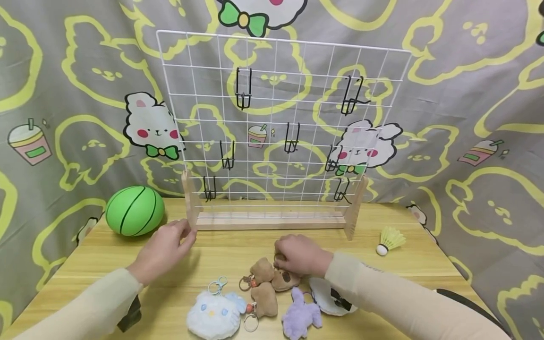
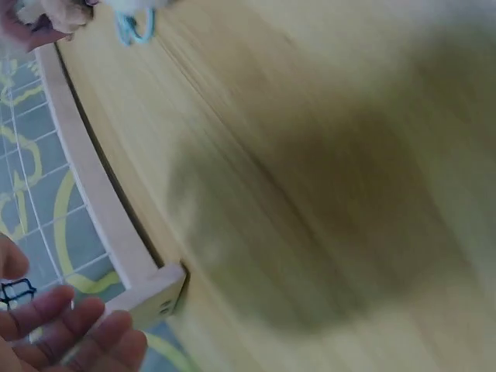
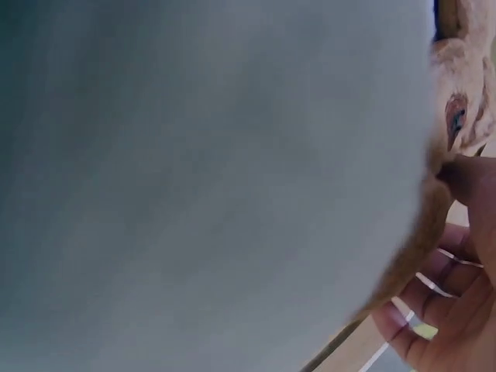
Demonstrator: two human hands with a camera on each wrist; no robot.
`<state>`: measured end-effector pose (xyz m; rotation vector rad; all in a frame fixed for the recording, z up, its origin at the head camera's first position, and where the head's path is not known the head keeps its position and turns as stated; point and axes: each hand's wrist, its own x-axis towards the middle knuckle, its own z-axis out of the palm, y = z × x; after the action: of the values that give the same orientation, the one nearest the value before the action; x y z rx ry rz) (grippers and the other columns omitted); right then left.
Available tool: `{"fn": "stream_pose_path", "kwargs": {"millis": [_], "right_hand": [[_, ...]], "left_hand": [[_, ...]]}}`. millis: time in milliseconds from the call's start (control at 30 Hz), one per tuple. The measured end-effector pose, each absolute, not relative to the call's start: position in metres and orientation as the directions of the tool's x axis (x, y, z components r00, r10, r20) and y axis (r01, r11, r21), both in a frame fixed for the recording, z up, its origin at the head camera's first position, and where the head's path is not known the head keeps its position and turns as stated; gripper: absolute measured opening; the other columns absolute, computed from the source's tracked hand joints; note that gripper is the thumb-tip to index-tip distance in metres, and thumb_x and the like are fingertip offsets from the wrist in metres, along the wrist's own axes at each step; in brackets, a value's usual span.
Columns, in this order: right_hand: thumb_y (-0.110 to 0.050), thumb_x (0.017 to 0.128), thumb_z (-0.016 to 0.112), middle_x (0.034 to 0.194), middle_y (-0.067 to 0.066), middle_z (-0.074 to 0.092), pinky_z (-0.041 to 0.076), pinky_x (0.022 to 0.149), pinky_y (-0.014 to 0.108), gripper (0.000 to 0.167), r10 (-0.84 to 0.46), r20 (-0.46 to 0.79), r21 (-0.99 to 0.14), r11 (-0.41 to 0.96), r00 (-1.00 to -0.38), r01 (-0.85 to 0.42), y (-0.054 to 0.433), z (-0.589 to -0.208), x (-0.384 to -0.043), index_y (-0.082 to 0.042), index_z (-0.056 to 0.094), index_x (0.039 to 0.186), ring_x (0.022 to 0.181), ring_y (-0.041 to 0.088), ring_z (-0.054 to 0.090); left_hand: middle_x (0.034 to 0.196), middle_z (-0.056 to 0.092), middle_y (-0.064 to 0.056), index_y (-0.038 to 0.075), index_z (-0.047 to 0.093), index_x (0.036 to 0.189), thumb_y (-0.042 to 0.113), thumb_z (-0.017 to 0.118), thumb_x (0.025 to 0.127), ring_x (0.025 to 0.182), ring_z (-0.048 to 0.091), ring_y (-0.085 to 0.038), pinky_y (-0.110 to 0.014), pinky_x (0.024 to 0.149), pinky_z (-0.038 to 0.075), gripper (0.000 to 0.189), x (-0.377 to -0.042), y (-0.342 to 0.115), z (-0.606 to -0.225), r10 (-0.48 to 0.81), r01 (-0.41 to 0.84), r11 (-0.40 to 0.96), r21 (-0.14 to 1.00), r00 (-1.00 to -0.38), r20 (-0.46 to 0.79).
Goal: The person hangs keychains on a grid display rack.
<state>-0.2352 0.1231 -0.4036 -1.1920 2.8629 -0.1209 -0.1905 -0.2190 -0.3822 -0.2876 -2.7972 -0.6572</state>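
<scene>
Right now, a brown plush charm lies on the wood-grain surface, directly under the right grip. It is small and soft, with a dark nose-like patch on its face. The right grip comes from above and behind it, fingers curled, and pinches it at its far edge; in the right wrist view the thumb sits against the brown fuzz, while a pale, blurred shape fills most of the frame.

Touching or just beside it are two more brown charms: the upper brown charm and the lower brown charm, each with a red bead and a metal ring. Nearer the person lies a purple plush, next to a white plush with a black patch, partly covered by the right sleeve. To the left is a fluffy white plush with blue eyes and a light blue clasp.

Behind the charms stands a white grid rack on a wooden base, carrying seven black hooks. The left grip holds nothing, its fingers loosely extended beside the rack's left foot; contact cannot be told. Farther out sit a green ball, left, and a yellow shuttlecock, right, before a patterned grey cloth.
</scene>
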Motion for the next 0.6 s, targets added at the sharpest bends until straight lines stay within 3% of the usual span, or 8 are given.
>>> {"fn": "stream_pose_path", "kwargs": {"millis": [133,300,433,533,600], "right_hand": [[-0.028,0.096,0.071,0.082,-0.005,0.065,0.055,0.071,0.036,0.015,-0.673,-0.017,-0.043,0.739,-0.739,-0.672,0.116,-0.403,-0.23,-0.015,0.07,0.088,0.07,0.006,0.055],[-0.019,0.095,0.072,0.079,0.0,0.065,0.053,0.068,0.033,0.013,-0.637,-0.054,-0.152,0.767,-0.769,-0.624,0.111,-0.399,-0.227,-0.01,0.068,0.087,0.069,0.009,0.057],[-0.01,0.093,0.073,0.074,0.002,0.064,0.048,0.062,0.026,0.013,-0.612,-0.111,-0.332,0.766,-0.783,-0.551,0.11,-0.396,-0.23,-0.006,0.065,0.084,0.064,0.009,0.054],[-0.008,0.091,0.074,0.074,0.002,0.062,0.046,0.063,0.026,0.014,-0.592,-0.151,-0.417,0.764,-0.792,-0.492,0.111,-0.394,-0.234,-0.003,0.063,0.085,0.066,0.012,0.053],[-0.007,0.09,0.076,0.075,0.003,0.061,0.045,0.065,0.027,0.015,-0.579,-0.17,-0.454,0.764,-0.798,-0.458,0.111,-0.394,-0.236,-0.001,0.063,0.086,0.069,0.014,0.053]], "left_hand": [[0.072,0.053,-0.006,-0.004,0.056,0.107,0.023,0.058,0.103,0.059,0.046,-0.016,-0.03,0.05,0.038,0.027,-0.195,-0.222,-0.389,0.049,0.143,0.861,0.487,-0.978,0.2],[0.078,0.054,-0.011,-0.015,0.042,0.131,0.03,0.056,0.105,0.062,0.05,-0.02,-0.033,0.053,0.043,0.054,-0.205,-0.226,-0.397,0.004,0.061,0.833,0.549,-0.995,0.104],[0.103,0.065,-0.032,-0.019,0.034,0.142,0.032,0.056,0.106,0.087,0.068,-0.039,-0.048,0.073,0.059,0.067,-0.215,-0.231,-0.403,0.012,0.052,0.808,0.587,-0.997,0.071],[0.12,0.064,-0.041,-0.02,0.033,0.143,0.031,0.057,0.106,0.111,0.067,-0.051,-0.058,0.092,0.057,0.067,-0.22,-0.234,-0.406,0.023,0.054,0.789,0.612,-0.998,0.058],[0.122,0.064,-0.041,-0.02,0.034,0.143,0.028,0.056,0.106,0.113,0.066,-0.051,-0.057,0.094,0.057,0.065,-0.223,-0.234,-0.409,0.032,0.056,0.772,0.633,-0.998,0.05]]}}
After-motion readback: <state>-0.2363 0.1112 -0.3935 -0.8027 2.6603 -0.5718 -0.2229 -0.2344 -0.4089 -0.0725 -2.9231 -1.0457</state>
